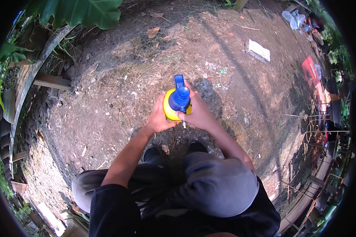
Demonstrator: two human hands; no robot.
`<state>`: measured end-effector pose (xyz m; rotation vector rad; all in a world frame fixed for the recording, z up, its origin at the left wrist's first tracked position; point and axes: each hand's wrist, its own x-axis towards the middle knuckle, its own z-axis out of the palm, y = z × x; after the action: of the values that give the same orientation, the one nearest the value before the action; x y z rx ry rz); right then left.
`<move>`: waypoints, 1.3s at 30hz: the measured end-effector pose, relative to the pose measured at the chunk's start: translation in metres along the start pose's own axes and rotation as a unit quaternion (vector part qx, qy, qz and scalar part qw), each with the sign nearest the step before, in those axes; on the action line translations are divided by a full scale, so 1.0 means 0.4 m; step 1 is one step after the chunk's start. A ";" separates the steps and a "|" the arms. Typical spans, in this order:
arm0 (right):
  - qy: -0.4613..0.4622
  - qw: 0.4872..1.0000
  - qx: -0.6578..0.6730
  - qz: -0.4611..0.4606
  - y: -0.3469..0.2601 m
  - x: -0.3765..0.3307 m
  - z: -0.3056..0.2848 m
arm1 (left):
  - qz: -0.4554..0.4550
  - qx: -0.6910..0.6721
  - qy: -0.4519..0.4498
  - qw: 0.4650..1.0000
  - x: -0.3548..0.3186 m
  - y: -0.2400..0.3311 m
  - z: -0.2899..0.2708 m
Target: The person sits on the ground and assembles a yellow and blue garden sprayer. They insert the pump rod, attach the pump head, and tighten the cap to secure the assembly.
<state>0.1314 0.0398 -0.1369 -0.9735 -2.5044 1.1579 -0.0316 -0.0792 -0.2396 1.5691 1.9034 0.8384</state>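
Observation:
In front of my knees I hold a pump sprayer (pixel 169 108) with a yellow bottle and a blue top. Its round blue pump knob (pixel 181 93) faces up, the blue handle (pixel 178 80) points away from me, and a small nozzle (pixel 184 124) shows on the near side. My left hand (pixel 159 117) wraps round the left side of the yellow bottle. My right hand (pixel 198 111) is closed on the right side, its thumb across the near part by the blue collar. The fingers behind the bottle are partly hidden.
Bare brown soil (pixel 106 98) with dry grass and small litter surrounds me. A pale stone block (pixel 258 51) lies at the far right. Planks and wire (pixel 316 173) line the right edge. A curved strip (pixel 35 67) and a large green leaf (pixel 83 12) stand at the left.

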 end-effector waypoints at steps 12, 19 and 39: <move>0.165 0.980 -0.103 -0.034 -0.013 -0.008 -0.026 | -0.034 -0.016 0.003 0.999 0.003 0.005 0.023; -0.075 0.976 -0.107 -0.174 0.061 0.118 -0.195 | -0.024 0.050 -0.012 0.998 0.006 0.002 0.020; 0.083 0.993 -0.076 -0.022 0.162 0.094 -0.207 | -0.066 0.013 -0.027 0.997 0.013 0.012 0.022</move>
<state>0.1707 0.1441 -0.1327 -1.0023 -2.4939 0.8450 -0.0228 -0.0723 -0.2419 1.4477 1.9630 0.7111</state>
